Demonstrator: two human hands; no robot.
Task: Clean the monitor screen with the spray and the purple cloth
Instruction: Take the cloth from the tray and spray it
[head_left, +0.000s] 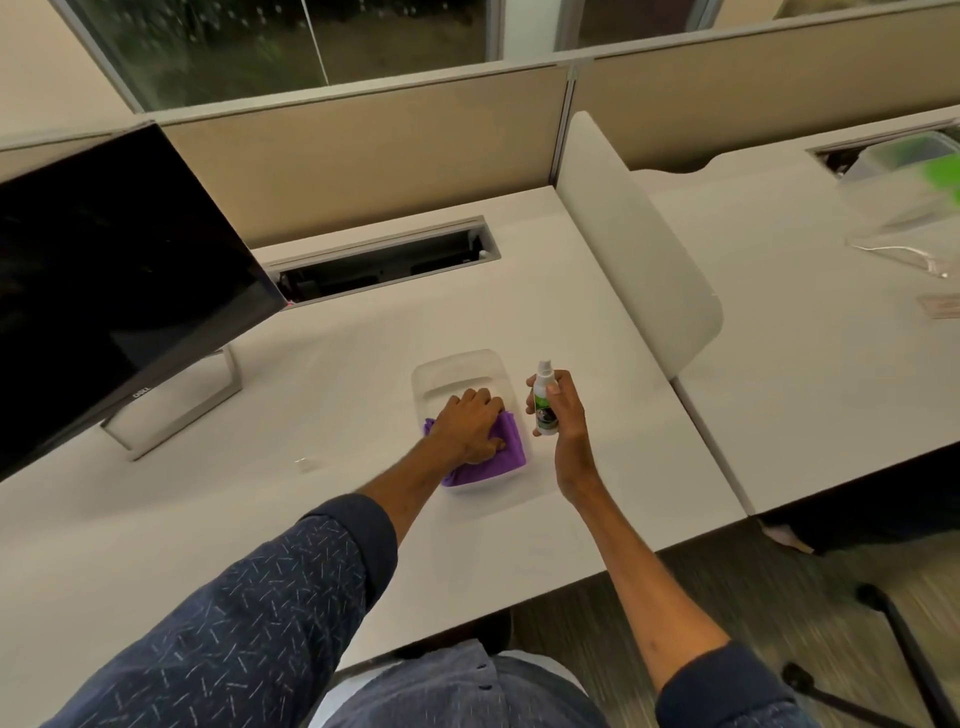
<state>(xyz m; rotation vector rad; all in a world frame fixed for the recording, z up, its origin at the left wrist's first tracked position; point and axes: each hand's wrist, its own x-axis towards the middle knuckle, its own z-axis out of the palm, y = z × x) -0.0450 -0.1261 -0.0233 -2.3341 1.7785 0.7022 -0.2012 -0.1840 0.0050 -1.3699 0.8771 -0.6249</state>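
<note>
The dark monitor (104, 280) stands at the left of the white desk (363, 338), its screen off and tilted back. A clear plastic tray (457, 371) sits mid-desk with the purple cloth (506, 449) lying in it. My left hand (470, 426) rests flat on the cloth, fingers curled over its far edge. Just right of the tray, my right hand (563, 410) holds the small white spray bottle (545, 402) upright, nozzle at the top, above the desk.
A cable slot (384, 265) opens in the desk behind the tray. A white divider panel (639, 244) separates this desk from the neighbouring desk (805, 312), which carries a clear container (914, 176). A chair base (893, 639) stands on the carpet at lower right.
</note>
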